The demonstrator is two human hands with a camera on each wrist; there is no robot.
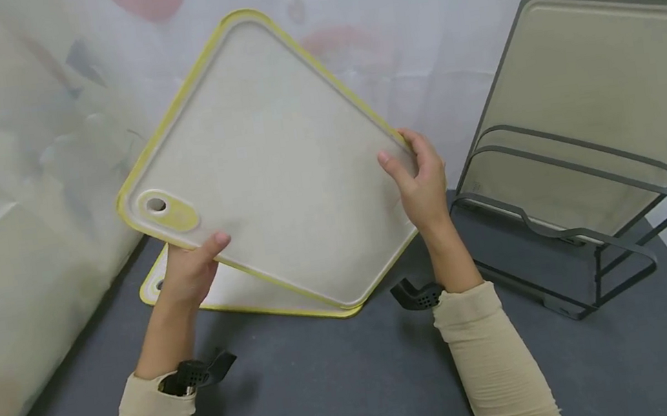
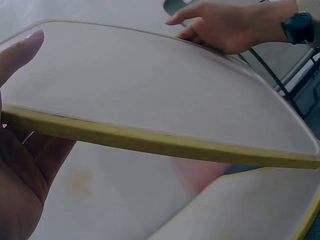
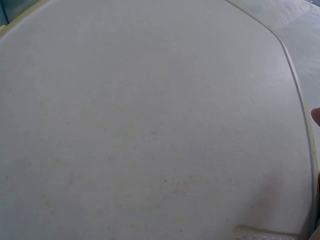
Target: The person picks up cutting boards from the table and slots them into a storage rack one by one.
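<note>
I count two yellow-rimmed cutting boards: one raised board (image 1: 266, 168) that I hold up with both hands, and one flat board (image 1: 238, 292) lying on the worktop (image 1: 354, 379) beneath it. There is one dark wire rack (image 1: 574, 234) on the worktop, and in it stands one grey board (image 1: 601, 99) with a handle slot, so three boards in all. My two hands are in view, my left hand (image 1: 191, 270) and my right hand (image 1: 421, 183), each wrist carrying one black strap, two straps together.
</note>
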